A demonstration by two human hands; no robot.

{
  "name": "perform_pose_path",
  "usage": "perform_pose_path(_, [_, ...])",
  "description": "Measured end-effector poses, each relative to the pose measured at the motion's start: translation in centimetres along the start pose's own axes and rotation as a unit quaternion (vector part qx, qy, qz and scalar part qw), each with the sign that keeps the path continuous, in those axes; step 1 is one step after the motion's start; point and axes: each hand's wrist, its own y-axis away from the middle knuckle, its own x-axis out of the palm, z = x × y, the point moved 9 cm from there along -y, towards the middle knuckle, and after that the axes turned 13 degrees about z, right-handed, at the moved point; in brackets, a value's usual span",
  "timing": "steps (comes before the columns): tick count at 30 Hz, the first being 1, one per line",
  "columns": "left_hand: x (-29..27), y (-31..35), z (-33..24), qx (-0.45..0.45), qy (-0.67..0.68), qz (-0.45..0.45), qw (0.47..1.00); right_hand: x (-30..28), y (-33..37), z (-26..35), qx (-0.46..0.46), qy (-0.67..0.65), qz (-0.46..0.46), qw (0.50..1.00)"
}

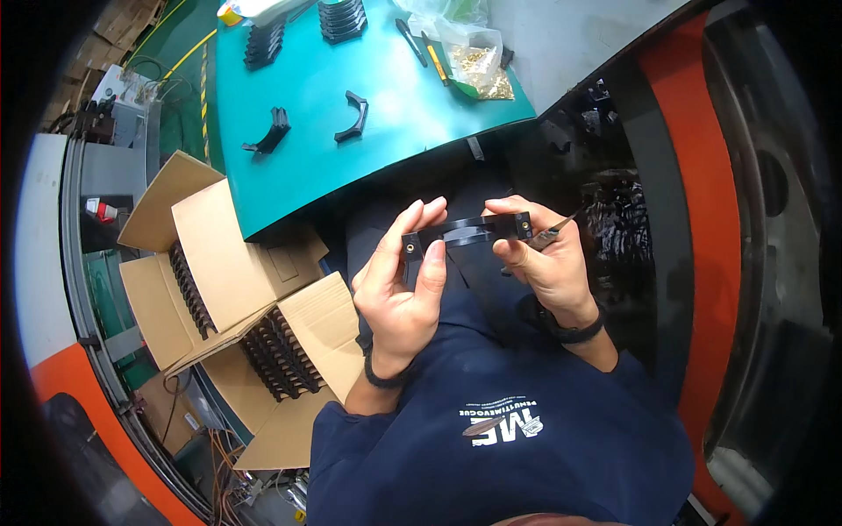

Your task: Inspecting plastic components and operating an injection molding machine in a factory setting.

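Observation:
In front of my body, a black curved plastic bracket is held level between both hands. A small brass-coloured insert shows at each of its ends. My left hand pinches the left end between thumb and fingers. My right hand grips the right end the same way. A slim, pointed metal tool is tucked in the right hand; its exact kind cannot be made out. Beyond the hands, a similar black bracket and a small group of nested black brackets lie on the green table.
Stacked black brackets sit at the table's far side. A plastic bag of small brass pieces lies at the right, beside a yellow-handled tool and a black pen-like tool. Open cardboard boxes at left contain rows of black parts.

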Motion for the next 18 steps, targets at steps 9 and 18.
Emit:
perform_pose_path(9, [0.1,0.1,-1.5,0.061,-0.069,0.008,0.996,-0.3,0.3,-0.3,0.002,-0.007,-0.016,1.000])
perform_pose_path(18, [0.7,-0.2,0.9,-0.006,0.167,0.058,0.984,-0.7,1.0,1.5,-0.109,0.041,-0.028,0.993])
